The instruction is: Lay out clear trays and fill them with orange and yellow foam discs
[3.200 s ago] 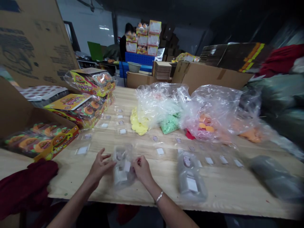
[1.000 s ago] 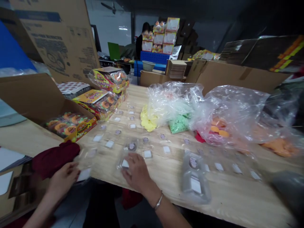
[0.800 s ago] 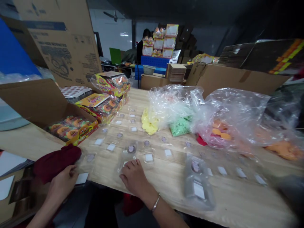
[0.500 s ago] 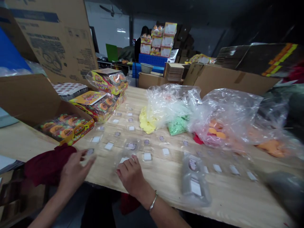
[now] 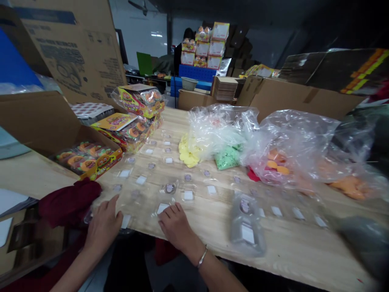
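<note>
My left hand lies flat near the table's front edge, its fingers on a clear packet with a white label. My right hand rests palm down beside it, fingertips on another clear packet. Several more clear packets lie in rows on the wooden table beyond both hands. A stack of clear packets sits to the right of my right hand. A dark red cloth lies just left of my left hand.
Open display boxes of burger-print sweets stand at the left, with more behind. Clear bags hold yellow pieces, green pieces and orange pieces. Cardboard cartons line the far edge. A person stands far back.
Both hands held a bundle of clear packets 3.2 s ago. Since then my right hand has settled flat on a packet, and my left hand has come forward onto the table's edge.
</note>
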`<state>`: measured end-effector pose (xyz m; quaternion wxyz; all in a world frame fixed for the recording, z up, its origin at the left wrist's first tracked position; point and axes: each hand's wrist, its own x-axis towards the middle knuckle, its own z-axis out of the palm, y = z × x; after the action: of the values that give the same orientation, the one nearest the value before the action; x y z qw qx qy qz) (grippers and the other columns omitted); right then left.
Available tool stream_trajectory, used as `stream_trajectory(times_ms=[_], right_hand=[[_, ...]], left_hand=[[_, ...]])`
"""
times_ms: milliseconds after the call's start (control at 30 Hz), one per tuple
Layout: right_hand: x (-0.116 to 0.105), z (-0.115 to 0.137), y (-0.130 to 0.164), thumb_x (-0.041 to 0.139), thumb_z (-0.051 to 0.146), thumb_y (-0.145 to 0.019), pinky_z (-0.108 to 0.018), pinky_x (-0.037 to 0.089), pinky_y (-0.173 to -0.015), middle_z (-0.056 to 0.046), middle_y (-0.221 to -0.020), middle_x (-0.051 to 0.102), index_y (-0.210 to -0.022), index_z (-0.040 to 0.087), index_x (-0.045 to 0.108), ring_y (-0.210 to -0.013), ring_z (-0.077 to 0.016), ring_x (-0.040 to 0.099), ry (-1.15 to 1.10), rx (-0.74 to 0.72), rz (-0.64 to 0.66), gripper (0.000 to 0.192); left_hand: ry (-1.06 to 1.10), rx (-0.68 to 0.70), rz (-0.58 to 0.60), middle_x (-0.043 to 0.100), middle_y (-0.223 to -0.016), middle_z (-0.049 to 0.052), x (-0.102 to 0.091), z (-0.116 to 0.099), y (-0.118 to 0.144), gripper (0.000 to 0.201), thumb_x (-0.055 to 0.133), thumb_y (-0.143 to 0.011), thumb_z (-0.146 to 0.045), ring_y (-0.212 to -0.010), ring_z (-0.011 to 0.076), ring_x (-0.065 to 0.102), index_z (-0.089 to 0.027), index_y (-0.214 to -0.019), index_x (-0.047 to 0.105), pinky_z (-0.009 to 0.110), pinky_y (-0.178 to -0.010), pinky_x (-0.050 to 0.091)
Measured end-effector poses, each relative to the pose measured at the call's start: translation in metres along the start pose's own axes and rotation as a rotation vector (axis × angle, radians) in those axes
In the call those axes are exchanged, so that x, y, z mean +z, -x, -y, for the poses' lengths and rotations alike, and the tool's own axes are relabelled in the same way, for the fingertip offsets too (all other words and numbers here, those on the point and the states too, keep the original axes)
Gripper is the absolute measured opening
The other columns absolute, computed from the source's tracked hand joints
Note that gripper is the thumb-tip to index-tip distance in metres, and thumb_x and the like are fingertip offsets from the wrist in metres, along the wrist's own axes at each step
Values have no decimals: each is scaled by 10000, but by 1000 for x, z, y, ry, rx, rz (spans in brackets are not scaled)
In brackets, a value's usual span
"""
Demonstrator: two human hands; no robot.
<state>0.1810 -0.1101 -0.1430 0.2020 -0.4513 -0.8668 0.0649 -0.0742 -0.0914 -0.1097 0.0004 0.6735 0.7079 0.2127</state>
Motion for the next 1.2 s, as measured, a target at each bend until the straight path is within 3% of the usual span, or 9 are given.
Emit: stream_trajectory(times_ms=[100,267,400,533,633,767,933,1033,1200], right_hand=[[-4,4,16,609,227,-931,-414,373,-1044,-47,-955,684,-968,191,645,-964,-210,583,-89,6,-57,63],[-9,6,27,685,301,-892,-332,414,-901,-28,-956,675,-946,199,641,-938,-195,577,-211,115,-107,123],[-19,1,28,708,370,-874,-334,400,-899,-25,-937,683,-920,210,662,-938,-193,591,-165,71,-27,172],[-30,-3,25,725,376,-857,-349,400,-909,-28,-916,694,-919,217,691,-925,-198,612,-126,56,93,174],[-32,-2,18,717,365,-866,-332,398,-914,-18,-903,705,-890,224,707,-909,-180,627,-209,94,61,144],[-31,1,10,710,284,-870,-273,423,-864,-9,-875,710,-875,202,713,-873,-151,641,-442,201,-83,82],[-39,-4,15,637,231,-888,-230,464,-770,-18,-821,680,-859,167,696,-810,-140,636,-731,302,-262,92],[-47,-9,24,612,306,-897,-244,479,-764,-26,-809,665,-853,169,690,-801,-148,634,-858,276,-367,163],[-65,-8,42,639,340,-885,-269,473,-738,-41,-792,651,-844,172,695,-778,-162,618,-930,227,-483,182]], left_hand=[[8,201,-113,657,-1067,206,5,-36,10,487,375,-906,-407,-1039,356,609,-77,-1175,609,479,-935,465],[291,330,106,719,-1044,129,31,-71,21,479,445,-904,-560,-980,283,669,-173,-1098,651,389,-878,513],[242,393,233,740,-1047,121,36,-48,9,483,432,-901,-557,-991,302,672,-192,-1079,693,436,-920,471],[193,481,368,740,-951,92,22,-16,-7,433,505,-882,-536,-907,272,668,-210,-1097,692,421,-906,464],[152,537,330,719,-1001,119,13,-13,-7,385,606,-817,-551,-987,308,644,-217,-977,712,442,-917,464],[347,429,284,651,-1209,137,14,-44,14,532,639,-810,-532,-1081,287,627,-218,-1235,581,402,-925,496],[612,153,409,671,-888,65,27,-79,29,475,502,-864,-544,-717,214,653,-184,-1174,495,336,-642,535],[479,97,349,639,-934,90,37,-84,29,369,498,-845,-507,-772,237,655,-186,-1025,517,370,-698,537],[57,94,266,591,-1104,125,56,-104,10,207,433,-842,-188,-911,232,654,-169,-1021,534,340,-797,509]])
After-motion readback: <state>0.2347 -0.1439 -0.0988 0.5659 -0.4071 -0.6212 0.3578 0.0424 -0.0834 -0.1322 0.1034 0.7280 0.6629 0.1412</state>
